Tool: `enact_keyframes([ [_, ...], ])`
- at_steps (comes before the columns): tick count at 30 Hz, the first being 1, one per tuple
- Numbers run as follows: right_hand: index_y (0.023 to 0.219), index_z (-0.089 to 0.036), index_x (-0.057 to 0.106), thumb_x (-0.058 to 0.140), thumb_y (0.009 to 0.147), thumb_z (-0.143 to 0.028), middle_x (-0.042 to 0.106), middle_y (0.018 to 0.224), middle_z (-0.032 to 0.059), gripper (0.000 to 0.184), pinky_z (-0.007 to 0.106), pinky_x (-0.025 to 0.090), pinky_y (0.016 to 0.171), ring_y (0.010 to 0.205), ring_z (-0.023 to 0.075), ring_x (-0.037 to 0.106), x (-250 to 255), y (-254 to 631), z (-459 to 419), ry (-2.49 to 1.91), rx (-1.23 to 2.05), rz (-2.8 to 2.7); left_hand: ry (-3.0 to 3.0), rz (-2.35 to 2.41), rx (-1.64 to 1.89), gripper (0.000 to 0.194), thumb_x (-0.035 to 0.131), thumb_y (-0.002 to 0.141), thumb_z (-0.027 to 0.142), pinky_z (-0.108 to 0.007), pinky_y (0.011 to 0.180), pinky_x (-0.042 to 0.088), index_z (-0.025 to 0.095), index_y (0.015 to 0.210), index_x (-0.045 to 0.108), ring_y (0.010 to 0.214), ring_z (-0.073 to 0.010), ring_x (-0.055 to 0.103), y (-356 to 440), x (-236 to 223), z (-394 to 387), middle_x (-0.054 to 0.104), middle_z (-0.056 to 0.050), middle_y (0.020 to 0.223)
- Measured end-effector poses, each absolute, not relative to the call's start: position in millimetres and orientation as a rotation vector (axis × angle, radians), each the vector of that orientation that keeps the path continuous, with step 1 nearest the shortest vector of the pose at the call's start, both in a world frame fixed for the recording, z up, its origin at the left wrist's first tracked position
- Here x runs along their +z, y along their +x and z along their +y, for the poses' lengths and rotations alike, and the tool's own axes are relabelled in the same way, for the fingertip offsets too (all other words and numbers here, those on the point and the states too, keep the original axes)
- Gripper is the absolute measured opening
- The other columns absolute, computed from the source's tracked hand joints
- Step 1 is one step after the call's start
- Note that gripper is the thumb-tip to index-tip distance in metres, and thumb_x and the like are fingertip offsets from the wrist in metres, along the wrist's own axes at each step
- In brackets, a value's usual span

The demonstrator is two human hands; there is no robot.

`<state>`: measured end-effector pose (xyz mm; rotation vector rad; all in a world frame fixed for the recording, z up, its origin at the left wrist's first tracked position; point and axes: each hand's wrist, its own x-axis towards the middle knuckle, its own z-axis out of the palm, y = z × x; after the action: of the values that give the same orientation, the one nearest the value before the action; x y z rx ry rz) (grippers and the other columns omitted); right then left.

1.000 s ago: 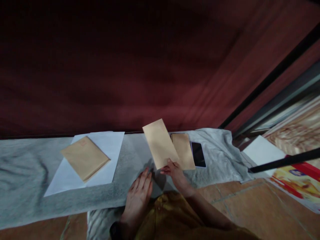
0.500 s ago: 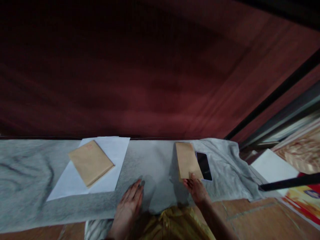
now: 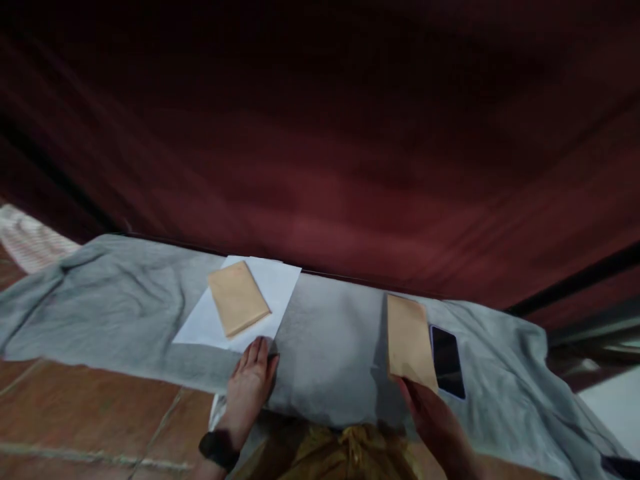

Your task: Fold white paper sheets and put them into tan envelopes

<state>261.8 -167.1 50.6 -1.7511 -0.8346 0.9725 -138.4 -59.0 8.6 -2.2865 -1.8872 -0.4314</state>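
My right hand [image 3: 429,408] grips the near edge of a stack of brown paper envelopes [image 3: 410,340], its fingers partly hidden beneath. A dark-screened phone [image 3: 447,361] with a pale rim lies just right of the stack. My left hand [image 3: 250,379] lies flat with fingers stretched out and holds nothing. Its fingertips rest at the near edge of some white paper sheets [image 3: 197,327]. On those sheets sits another stack of brown envelopes [image 3: 239,298], turned at an angle.
A grey cloth [image 3: 330,333] covers the long, low surface in front of me. Behind it rises a dark red panel [image 3: 325,200]. Tiled floor [image 3: 100,413] shows at the lower left, a pale patterned cloth [image 3: 33,237] at the far left, and a white flat thing [image 3: 613,403] at the right edge.
The view has swung to the left. My left hand has moved forward and left to the white sheets. My right hand has stayed at the near edge of its envelopes.
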Motion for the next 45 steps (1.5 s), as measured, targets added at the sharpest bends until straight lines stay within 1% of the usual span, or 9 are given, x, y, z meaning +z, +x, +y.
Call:
enact_keyframes([
  [6,0.091,-0.034,0.079,0.068,0.063,-0.033,0.077,0.105,0.0125,0.03,0.049,0.055,0.103,0.12,0.0361,0.065,50.8,250.2,-165.8,-1.748,1.172,-0.991,-2.207,-2.042,-0.261,0.032,0.041,0.102,0.02,-0.041,0.091,0.056,0.011,0.121,0.065,0.11,-0.0281,0.066,-125.6,28.2,-48.3,0.068,-0.018,0.124],
  [12,0.082,-0.032,0.074,0.065,0.065,-0.051,0.079,0.099,0.0106,0.027,0.047,0.061,0.089,0.099,0.032,0.074,34.8,202.4,-151.6,-1.573,1.568,-0.659,-2.323,-1.983,-0.007,0.034,0.042,0.093,0.001,-0.035,0.085,0.056,0.014,0.114,0.066,0.106,-0.0242,0.065,-119.6,37.3,-44.8,0.068,-0.014,0.118],
  [15,0.084,-0.03,0.073,0.071,0.064,-0.052,0.079,0.096,0.0084,0.03,0.042,0.061,0.086,0.092,0.0273,0.075,33.5,175.0,-146.5,-1.454,1.699,-0.488,-2.367,-1.931,-0.029,0.037,0.041,0.092,-0.001,-0.036,0.09,0.056,0.014,0.117,0.064,0.111,-0.0242,0.064,-124.7,39.6,-44.7,0.067,-0.013,0.121],
  [20,0.088,-0.022,0.075,0.083,0.058,-0.048,0.079,0.093,0.009,0.04,0.033,0.059,0.073,0.078,0.0217,0.074,36.4,136.9,-139.4,-1.358,1.863,-0.376,-2.336,-2.076,-0.244,0.028,0.036,0.098,0.004,-0.032,0.084,0.056,0.015,0.108,0.06,0.098,-0.021,0.068,-129.9,48.8,-44.7,0.067,-0.01,0.104],
  [25,0.083,-0.02,0.073,0.088,0.055,-0.046,0.078,0.081,0.0083,0.041,0.032,0.056,0.062,0.068,0.0227,0.072,32.6,116.5,-107.9,-1.427,1.783,-0.525,-2.478,-1.995,-0.408,0.027,0.034,0.1,0.006,-0.03,0.083,0.056,0.018,0.111,0.056,0.095,-0.0188,0.069,-114.8,50.8,-59.3,0.065,-0.008,0.102],
  [31,0.1,-0.021,0.072,0.076,0.071,-0.062,0.078,0.093,0.0084,0.051,0.034,0.059,0.072,0.08,0.0233,0.073,36.8,93.7,-64.1,-1.345,1.654,-0.714,-2.703,-1.798,-0.417,0.037,0.043,0.093,0.0,-0.032,0.093,0.055,0.019,0.123,0.056,0.113,-0.0197,0.066,-84.8,43.7,-89.3,0.067,-0.009,0.121],
  [37,0.086,-0.027,0.073,0.075,0.068,-0.048,0.078,0.089,0.001,0.028,0.033,0.055,0.081,0.086,0.0236,0.071,25.1,83.7,-35.5,-1.418,1.407,-0.941,-2.818,-1.594,-0.69,0.026,0.048,0.102,0.023,-0.038,0.102,0.054,0.02,0.125,0.06,0.115,-0.0208,0.067,-75.6,33.6,-96.4,0.07,-0.01,0.122],
  [42,0.077,-0.028,0.072,0.073,0.062,-0.047,0.077,0.08,0.0015,0.024,0.036,0.053,0.077,0.082,0.0271,0.069,11.0,125.4,-36.8,-1.574,1.244,-0.957,-2.417,-1.765,-0.734,0.04,0.046,0.102,0.029,-0.051,0.117,0.041,0.019,0.139,0.057,0.144,-0.028,0.047,-112.8,21.5,-49.0,0.054,-0.015,0.151],
  [45,0.075,-0.025,0.072,0.072,0.062,-0.049,0.074,0.074,0.0026,0.028,0.038,0.052,0.077,0.079,0.028,0.067,10.9,153.9,-47.9,-1.616,1.219,-0.97,-2.298,-1.915,-0.626,0.045,0.044,0.101,0.027,-0.055,0.119,0.036,0.017,0.143,0.056,0.148,-0.0307,0.041,-143.9,16.9,-14.9,0.051,-0.016,0.154],
])
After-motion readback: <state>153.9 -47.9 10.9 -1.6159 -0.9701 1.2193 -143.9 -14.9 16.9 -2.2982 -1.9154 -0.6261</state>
